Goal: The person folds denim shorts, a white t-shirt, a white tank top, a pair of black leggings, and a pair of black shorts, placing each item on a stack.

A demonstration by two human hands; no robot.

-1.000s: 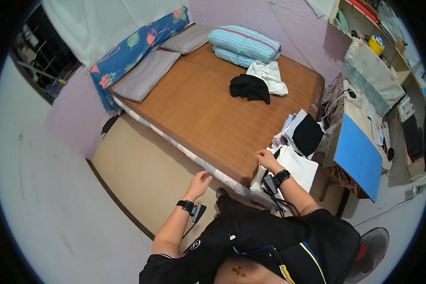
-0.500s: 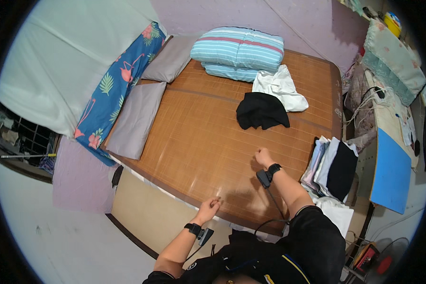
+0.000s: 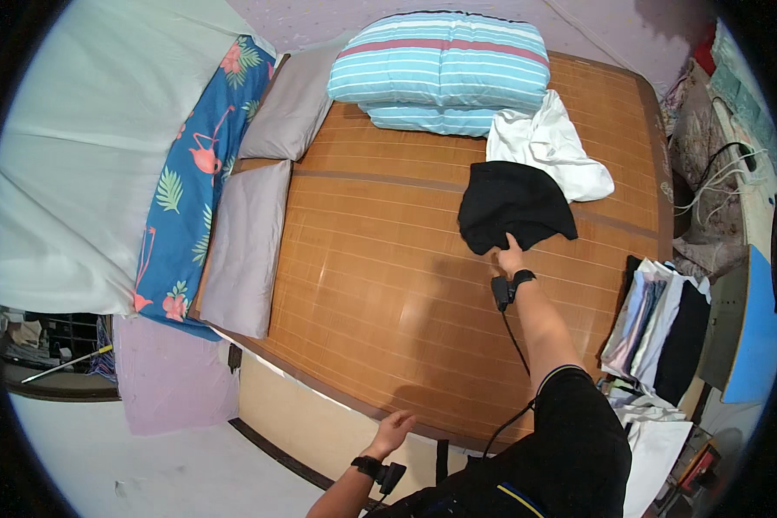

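Observation:
A dark, crumpled piece of black clothing (image 3: 516,205) lies on the brown bed mat, overlapping the lower part of a white garment (image 3: 548,151). My right hand (image 3: 511,255) reaches its near edge. One finger lies stretched on the black cloth and the thumb is apart from it; the cloth is not visibly lifted. Over the bed's near edge hovers my left hand (image 3: 394,433), empty, its fingers loosely bent and a little apart. Both wrists carry black strapped-on devices, and a cable runs from the right one.
A folded blue striped quilt (image 3: 440,73) sits at the back of the bed mat (image 3: 363,276). Two grey pillows (image 3: 246,250) line the left side beside flamingo-print fabric (image 3: 181,190). Folded clothes (image 3: 656,324) stand in a stack at the right, near a blue board (image 3: 755,332).
My right hand has gone forward from above the bare mat to the black clothing. My left hand stays low near the bed's edge. The view has shifted closer over the bed.

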